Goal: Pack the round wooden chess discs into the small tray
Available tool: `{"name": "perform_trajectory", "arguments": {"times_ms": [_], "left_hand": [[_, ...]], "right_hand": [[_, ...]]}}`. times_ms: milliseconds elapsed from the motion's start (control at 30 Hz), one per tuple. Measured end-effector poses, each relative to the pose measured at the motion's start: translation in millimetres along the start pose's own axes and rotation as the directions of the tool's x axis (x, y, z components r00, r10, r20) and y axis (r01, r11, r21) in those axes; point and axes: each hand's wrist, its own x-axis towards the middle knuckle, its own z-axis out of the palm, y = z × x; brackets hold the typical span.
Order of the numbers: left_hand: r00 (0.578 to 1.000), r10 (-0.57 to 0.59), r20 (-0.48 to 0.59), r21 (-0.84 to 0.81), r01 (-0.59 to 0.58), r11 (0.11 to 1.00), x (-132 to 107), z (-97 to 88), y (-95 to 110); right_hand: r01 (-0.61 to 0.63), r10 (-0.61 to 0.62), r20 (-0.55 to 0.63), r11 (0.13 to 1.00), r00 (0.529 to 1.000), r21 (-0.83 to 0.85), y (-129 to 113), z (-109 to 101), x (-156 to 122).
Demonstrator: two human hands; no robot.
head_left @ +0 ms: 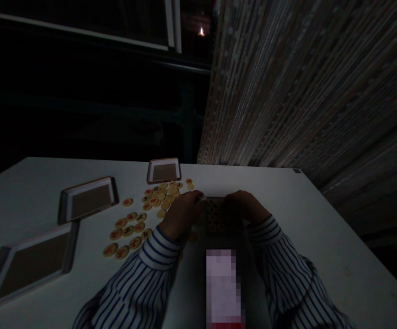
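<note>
Both my hands meet over a dark patterned pack of cards [217, 214] near the middle of the white table [322, 237]. My left hand [182, 214] curls its fingers round the pack's left edge. My right hand [248, 208] grips its right edge, fingers bent. Both sleeves are striped. Several round yellow game pieces [143, 214] with red or black marks lie scattered just left of my left hand.
Three shallow rectangular trays lie on the table: a small tray [163, 171] at the back, a middle tray [88, 198] to the left, a large tray [30, 262] at the front left. A woven blind [304, 82] hangs behind on the right. The room is dark.
</note>
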Motion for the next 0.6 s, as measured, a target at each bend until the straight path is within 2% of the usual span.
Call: {"name": "perform_trajectory", "arguments": {"times_ms": [500, 600], "left_hand": [[1.000, 0.004, 0.012, 0.018, -0.004, 1.000, 1.5, 1.0, -2.4], [1.000, 0.013, 0.013, 0.002, -0.013, 1.000, 1.5, 1.1, -3.0]], "right_hand": [[0.015, -0.015, 0.053, 1.000, 0.998, 0.007, -0.5, -1.2, 1.2], [0.017, -0.017, 0.031, 1.000, 0.999, 0.011, -0.7, -1.0, 0.7]]}}
